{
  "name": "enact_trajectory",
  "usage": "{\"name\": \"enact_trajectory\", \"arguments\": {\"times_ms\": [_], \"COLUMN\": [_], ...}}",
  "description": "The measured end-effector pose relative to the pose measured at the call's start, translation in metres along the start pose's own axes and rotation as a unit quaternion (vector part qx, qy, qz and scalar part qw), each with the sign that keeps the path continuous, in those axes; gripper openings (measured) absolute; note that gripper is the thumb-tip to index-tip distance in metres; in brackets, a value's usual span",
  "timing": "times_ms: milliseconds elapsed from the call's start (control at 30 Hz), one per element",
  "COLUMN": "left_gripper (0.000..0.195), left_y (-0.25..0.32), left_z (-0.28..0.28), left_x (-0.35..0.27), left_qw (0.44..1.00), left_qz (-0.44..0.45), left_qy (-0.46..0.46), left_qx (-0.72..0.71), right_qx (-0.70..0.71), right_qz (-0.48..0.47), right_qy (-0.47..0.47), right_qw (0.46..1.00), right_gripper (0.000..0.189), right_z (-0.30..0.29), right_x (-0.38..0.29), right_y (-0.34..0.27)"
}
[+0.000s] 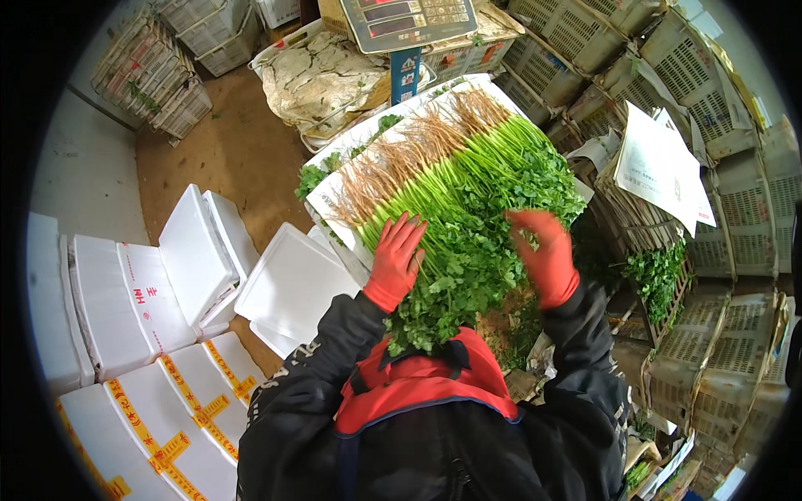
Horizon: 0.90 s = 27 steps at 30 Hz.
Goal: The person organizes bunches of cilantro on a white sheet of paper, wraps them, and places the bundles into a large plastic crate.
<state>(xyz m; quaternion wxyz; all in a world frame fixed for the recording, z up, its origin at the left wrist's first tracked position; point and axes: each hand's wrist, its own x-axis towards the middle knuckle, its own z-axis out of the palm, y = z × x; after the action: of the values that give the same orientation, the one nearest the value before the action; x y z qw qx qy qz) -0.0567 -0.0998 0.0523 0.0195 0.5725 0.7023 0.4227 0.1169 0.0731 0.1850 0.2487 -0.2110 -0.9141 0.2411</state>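
A wide layer of cilantro-like leafy herbs (463,194) lies on white foam and paper before me, brown roots toward the far edge and leaves toward my body. In a red glove, my left hand (396,260) rests flat on the stems at the near left end, fingers slightly spread. My right hand (544,253), gloved in red too, is curled and blurred at the leaves' right edge; whether it grips any leaves cannot be made out. Just beyond the herbs stands a digital scale's display head (410,22) on a blue post.
White foam lids (294,282) lean at left, beside foam boxes (144,401) with yellow tape. Stacked plastic crates (689,69) line the right side, near a pile of paper sheets (658,169). A basket with crumpled covering (319,81) stands behind the herbs.
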Motion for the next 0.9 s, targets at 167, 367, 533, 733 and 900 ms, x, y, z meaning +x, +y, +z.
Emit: {"name": "enact_trajectory", "arguments": {"times_ms": [167,367,533,733,900], "left_gripper": [0.037,0.043,0.040,0.034,0.033], "left_y": [0.064,0.080,0.043,0.008,0.009], "left_z": [-0.001,0.088,0.140,0.169,0.169], "left_x": [0.056,0.157,0.208,0.194,0.187], "left_qw": [0.996,0.992,0.996,0.991,0.980], "left_qz": [0.020,-0.010,-0.048,-0.016,-0.038], "left_qy": [-0.003,0.025,-0.020,-0.116,-0.156], "left_qx": [-0.085,-0.125,-0.078,0.066,0.113], "right_qx": [-0.057,-0.126,0.060,0.191,0.392], "right_qz": [0.139,0.207,0.159,0.115,0.120], "right_qy": [0.017,-0.116,-0.062,0.003,0.085], "right_qw": [0.988,0.963,0.984,0.975,0.908], "right_gripper": [0.030,0.038,0.022,0.017,0.025], "right_z": [-0.008,0.050,0.050,0.010,-0.065], "right_x": [0.079,0.115,0.095,0.070,0.126], "right_y": [0.137,0.208,0.221,0.231,0.278]}}
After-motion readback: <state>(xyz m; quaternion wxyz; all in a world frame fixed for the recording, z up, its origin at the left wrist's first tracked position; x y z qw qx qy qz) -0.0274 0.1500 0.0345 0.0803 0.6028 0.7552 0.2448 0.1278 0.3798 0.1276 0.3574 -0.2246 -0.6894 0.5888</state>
